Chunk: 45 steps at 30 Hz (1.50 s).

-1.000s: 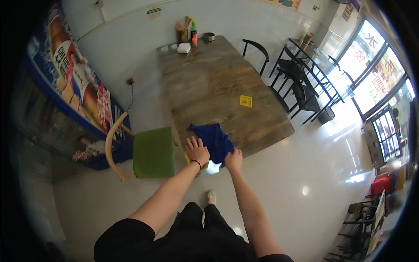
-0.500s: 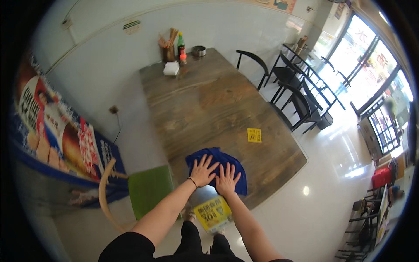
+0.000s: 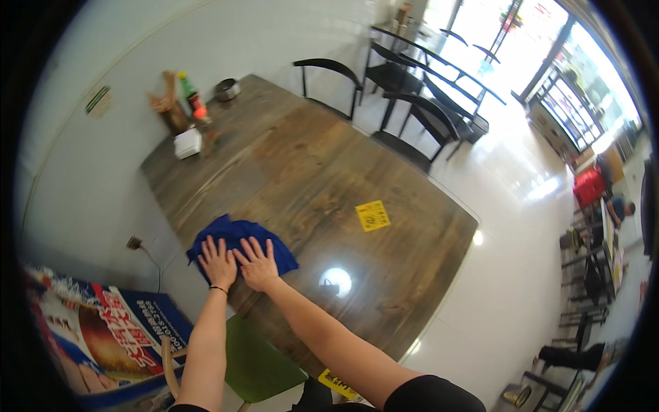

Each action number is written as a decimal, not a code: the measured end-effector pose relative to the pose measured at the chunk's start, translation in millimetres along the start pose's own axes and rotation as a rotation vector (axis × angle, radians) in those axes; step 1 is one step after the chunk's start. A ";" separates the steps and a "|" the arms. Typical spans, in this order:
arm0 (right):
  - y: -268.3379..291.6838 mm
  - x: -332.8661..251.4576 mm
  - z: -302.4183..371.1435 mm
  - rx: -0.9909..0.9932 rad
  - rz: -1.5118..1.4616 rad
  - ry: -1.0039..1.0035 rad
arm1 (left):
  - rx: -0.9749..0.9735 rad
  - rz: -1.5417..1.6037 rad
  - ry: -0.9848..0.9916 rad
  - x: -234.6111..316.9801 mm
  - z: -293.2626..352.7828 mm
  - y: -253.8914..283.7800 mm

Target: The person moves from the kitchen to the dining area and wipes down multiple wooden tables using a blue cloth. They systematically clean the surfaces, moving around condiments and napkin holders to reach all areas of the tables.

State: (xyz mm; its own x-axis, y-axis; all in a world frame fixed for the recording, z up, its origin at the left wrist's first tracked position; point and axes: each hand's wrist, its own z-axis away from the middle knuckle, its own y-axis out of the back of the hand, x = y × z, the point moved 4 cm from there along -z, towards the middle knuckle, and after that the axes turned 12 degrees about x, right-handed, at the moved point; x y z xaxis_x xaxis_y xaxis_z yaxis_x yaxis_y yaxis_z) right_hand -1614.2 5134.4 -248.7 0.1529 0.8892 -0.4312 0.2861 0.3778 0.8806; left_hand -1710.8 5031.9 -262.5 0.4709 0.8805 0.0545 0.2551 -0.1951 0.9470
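Note:
Both my hands lie flat on a crumpled blue cloth point(image 3: 230, 227), which is spread on the wooden tabletop point(image 3: 309, 168) near its left edge. My left hand point(image 3: 218, 264) has its fingers spread, with a dark band round the wrist. Close beside it, my right hand point(image 3: 257, 265) rests palm down, fingers stretched out and apart. Neither hand grips the cloth; they press on it from above. Parts of the cloth are hidden under the palms.
At the table's far left stand a holder of chopsticks point(image 3: 173, 115), a green-capped bottle point(image 3: 191, 95), a white napkin box point(image 3: 187, 143) and a round metal tin point(image 3: 226, 89). A yellow sticker point(image 3: 372, 215) is on the tabletop. A green-seated chair point(image 3: 257, 360) stands near; black chairs point(image 3: 412, 130) stand beyond.
My hands have slid the blue cloth from the table's near edge to its left edge. The view has turned, so the table sits differently in the picture.

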 end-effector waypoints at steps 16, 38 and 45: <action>220.8 369.0 183.4 0.200 0.380 -0.855 | 0.039 0.525 -0.704 493.4 20.9 -6.8; 115.8 75.7 354.0 0.213 0.350 -0.548 | -0.192 0.603 -0.853 257.4 233.8 99.9; 81.7 28.8 366.3 0.122 0.347 -0.443 | -0.163 0.668 -0.714 191.5 261.1 106.7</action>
State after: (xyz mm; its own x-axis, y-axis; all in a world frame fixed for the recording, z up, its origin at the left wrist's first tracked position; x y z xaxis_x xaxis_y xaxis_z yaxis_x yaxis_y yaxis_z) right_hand -1240.0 5096.4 -261.1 0.6313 0.7530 -0.1855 0.2518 0.0272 0.9674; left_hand -1372.9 5066.9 -233.6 0.8877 0.1339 0.4404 -0.3422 -0.4480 0.8260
